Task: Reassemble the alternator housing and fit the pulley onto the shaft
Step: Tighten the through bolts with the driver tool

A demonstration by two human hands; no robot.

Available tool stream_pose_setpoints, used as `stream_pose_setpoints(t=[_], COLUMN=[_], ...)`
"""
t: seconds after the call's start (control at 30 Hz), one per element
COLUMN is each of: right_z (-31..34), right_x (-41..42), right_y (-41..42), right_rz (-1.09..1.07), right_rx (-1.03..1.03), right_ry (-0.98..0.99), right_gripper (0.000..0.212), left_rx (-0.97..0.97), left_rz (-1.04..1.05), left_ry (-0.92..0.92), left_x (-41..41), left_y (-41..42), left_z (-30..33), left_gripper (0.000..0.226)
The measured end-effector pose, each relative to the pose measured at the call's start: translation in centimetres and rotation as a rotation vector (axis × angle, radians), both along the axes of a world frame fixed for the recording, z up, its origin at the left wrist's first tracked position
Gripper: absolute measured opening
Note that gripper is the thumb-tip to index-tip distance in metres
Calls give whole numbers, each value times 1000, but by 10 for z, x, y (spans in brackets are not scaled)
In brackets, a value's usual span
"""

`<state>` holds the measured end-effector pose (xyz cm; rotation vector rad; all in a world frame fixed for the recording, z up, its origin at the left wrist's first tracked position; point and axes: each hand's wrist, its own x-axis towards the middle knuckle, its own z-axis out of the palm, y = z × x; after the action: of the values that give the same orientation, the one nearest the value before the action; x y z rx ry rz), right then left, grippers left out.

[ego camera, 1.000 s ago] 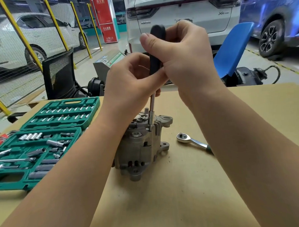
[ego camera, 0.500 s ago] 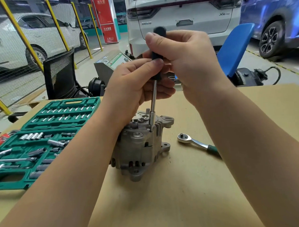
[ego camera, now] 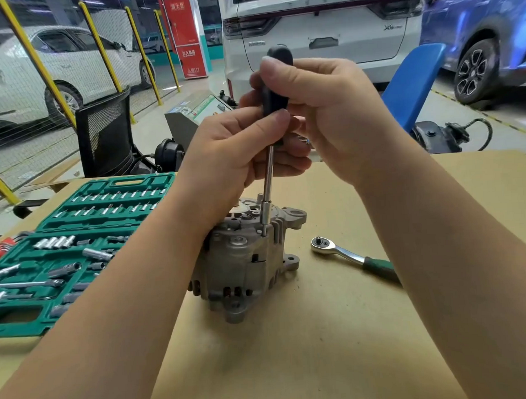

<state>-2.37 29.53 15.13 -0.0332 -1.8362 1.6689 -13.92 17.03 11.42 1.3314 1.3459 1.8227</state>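
A grey cast alternator housing (ego camera: pixel 243 260) stands on end on the brown table (ego camera: pixel 307 348), at its middle. A driver with a black handle (ego camera: pixel 276 87) and a steel shaft stands upright, its socket tip on a bolt at the housing's top right edge. My right hand (ego camera: pixel 327 112) grips the upper handle, thumb near the top. My left hand (ego camera: pixel 232 149) holds the lower end of the handle, its wrist just above the housing. No pulley is in view.
A green socket set case (ego camera: pixel 77 252) lies open on the left of the table with several sockets and bits. A ratchet (ego camera: pixel 348 256) with a green grip lies right of the housing. Chairs, a fence and parked cars stand beyond the table.
Both hands have shifted slightly on the driver handle while the tip stays on the same bolt. The housing has not moved.
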Motion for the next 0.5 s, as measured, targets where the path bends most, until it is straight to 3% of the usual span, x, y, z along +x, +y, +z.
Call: stream_pose_setpoints(t=[0.1,0.23,0.3,0.37,0.5], right_z=[0,-1,-1,-2,-1], right_x=[-5,-10,-9,-9,-3], right_y=[-9,-23,-23,-18,-4], right_rz=[-296,-650,-703,-552,-59], right_rx=[163,429,485,426,57], right_ry=[-11,-97,-112,-44,-32], right_gripper=[27,40,46,43,39], left_rx=[-27,41,71,85,74], left_rz=[-32,328,405,402,317], left_ry=[-36,347,393,387,362], left_x=[-1,5,6,7,9], left_y=[0,0,0,-1,-1], left_z=[0,-6,-7,-6,-5], left_gripper=[22,10,12,14,14])
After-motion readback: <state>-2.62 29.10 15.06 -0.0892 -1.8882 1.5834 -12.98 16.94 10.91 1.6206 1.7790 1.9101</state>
